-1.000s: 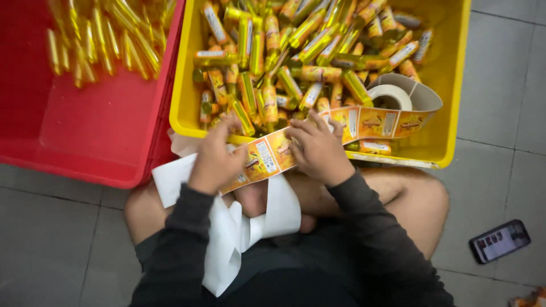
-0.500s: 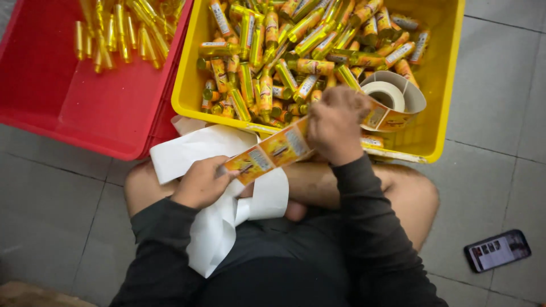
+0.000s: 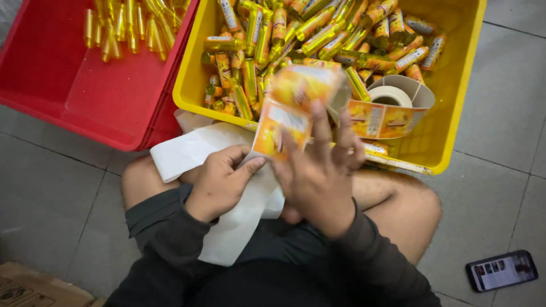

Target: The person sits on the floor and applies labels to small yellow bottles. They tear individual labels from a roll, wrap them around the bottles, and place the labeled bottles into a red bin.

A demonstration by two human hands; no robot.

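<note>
My right hand (image 3: 318,176) is raised above my lap with the fingers spread, and an orange-and-yellow label strip (image 3: 287,108) runs over it toward the roll (image 3: 392,108) in the yellow bin (image 3: 449,113). My left hand (image 3: 222,179) pinches the white backing paper (image 3: 233,227) at the strip's lower end, thumb pressed against it. The backing paper drapes across my lap. Several labelled yellow bottles (image 3: 318,34) fill the yellow bin. Unlabelled clear yellow bottles (image 3: 128,25) lie in the red bin (image 3: 68,96) on the left.
I sit cross-legged on a grey tiled floor (image 3: 57,193), knees against both bins. A phone (image 3: 501,270) lies face up on the floor at lower right. A cardboard box corner (image 3: 34,287) shows at lower left.
My right hand has risen from the bin's edge and pulled the label strip up toward me. My left hand has shifted right along the backing paper to the strip's end.
</note>
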